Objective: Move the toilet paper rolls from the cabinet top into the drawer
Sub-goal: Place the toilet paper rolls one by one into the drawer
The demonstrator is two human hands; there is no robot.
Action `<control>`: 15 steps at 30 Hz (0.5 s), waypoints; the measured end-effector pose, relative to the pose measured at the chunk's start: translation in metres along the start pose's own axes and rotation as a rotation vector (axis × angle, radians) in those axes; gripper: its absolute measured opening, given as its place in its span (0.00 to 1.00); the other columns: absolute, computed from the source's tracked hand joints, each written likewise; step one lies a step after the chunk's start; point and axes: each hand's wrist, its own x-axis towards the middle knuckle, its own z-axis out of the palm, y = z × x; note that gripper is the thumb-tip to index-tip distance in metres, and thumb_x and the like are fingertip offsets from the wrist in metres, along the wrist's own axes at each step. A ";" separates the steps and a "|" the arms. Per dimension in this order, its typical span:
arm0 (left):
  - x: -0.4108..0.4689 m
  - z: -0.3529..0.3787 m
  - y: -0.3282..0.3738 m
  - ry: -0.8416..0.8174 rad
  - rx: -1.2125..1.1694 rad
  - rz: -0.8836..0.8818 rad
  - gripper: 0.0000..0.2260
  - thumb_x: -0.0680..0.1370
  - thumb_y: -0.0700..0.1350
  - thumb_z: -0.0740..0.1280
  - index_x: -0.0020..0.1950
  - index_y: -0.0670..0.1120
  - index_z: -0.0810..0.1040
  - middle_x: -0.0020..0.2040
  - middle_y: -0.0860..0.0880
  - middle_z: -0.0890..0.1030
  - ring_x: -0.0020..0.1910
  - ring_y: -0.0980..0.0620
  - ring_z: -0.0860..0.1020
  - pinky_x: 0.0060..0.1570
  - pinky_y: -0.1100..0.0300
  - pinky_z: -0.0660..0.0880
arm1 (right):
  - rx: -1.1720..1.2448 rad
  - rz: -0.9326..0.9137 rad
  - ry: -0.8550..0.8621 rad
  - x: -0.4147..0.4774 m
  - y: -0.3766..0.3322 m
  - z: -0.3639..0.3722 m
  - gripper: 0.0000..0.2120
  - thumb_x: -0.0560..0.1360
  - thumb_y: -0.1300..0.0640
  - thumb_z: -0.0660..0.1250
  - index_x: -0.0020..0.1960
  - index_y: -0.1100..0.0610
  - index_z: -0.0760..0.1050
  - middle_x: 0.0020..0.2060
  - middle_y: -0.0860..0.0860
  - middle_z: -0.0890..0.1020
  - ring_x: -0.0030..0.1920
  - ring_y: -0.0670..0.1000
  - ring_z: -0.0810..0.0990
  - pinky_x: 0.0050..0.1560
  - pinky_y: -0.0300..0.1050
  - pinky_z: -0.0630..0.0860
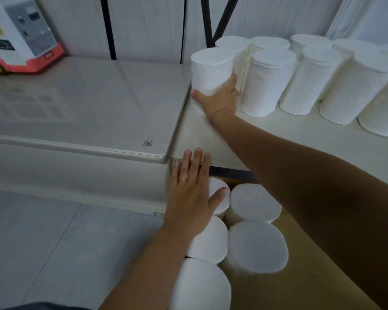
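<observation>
Several white toilet paper rolls (271, 79) stand upright on the white cabinet top (278, 139) at the right. My right hand (222, 97) wraps around the leftmost roll (211, 70) near the cabinet's left edge. Below, the open drawer (305, 276) with a brown bottom holds several upright rolls (255, 245). My left hand (190, 193) hovers flat with fingers spread over the drawer's back left roll (222, 204), thumb touching it, holding nothing.
A lower grey-white surface (83, 108) adjoins the cabinet at the left, with a red and white toy vehicle (18, 36) at its back corner. Black frame bars (109, 27) stand against the wall. Grey floor tiles (54, 242) lie at the lower left.
</observation>
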 end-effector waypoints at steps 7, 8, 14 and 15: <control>0.000 -0.001 0.001 0.022 0.007 0.008 0.34 0.75 0.68 0.35 0.75 0.50 0.35 0.77 0.50 0.38 0.74 0.50 0.33 0.67 0.56 0.25 | -0.184 -0.100 0.056 -0.008 0.009 -0.015 0.45 0.62 0.37 0.73 0.67 0.61 0.60 0.63 0.57 0.72 0.62 0.58 0.73 0.61 0.52 0.71; 0.000 -0.002 0.001 0.025 0.011 0.011 0.34 0.75 0.68 0.35 0.75 0.50 0.35 0.77 0.50 0.39 0.74 0.50 0.33 0.67 0.56 0.25 | -0.204 -0.114 0.069 -0.011 0.011 -0.018 0.45 0.62 0.37 0.72 0.67 0.61 0.60 0.63 0.56 0.72 0.62 0.58 0.74 0.61 0.52 0.72; -0.001 0.001 0.002 0.033 0.018 -0.005 0.34 0.75 0.68 0.35 0.74 0.51 0.32 0.77 0.50 0.37 0.74 0.51 0.31 0.69 0.54 0.28 | -0.074 -0.148 -0.043 -0.018 0.023 -0.034 0.49 0.64 0.44 0.75 0.74 0.61 0.53 0.71 0.58 0.65 0.70 0.59 0.66 0.70 0.56 0.66; 0.000 0.001 0.003 0.032 0.020 -0.005 0.34 0.75 0.68 0.35 0.74 0.50 0.32 0.76 0.50 0.36 0.73 0.51 0.31 0.69 0.54 0.28 | -0.026 -0.148 -0.089 -0.016 0.021 -0.036 0.51 0.64 0.44 0.76 0.75 0.60 0.50 0.73 0.58 0.61 0.73 0.58 0.62 0.72 0.55 0.62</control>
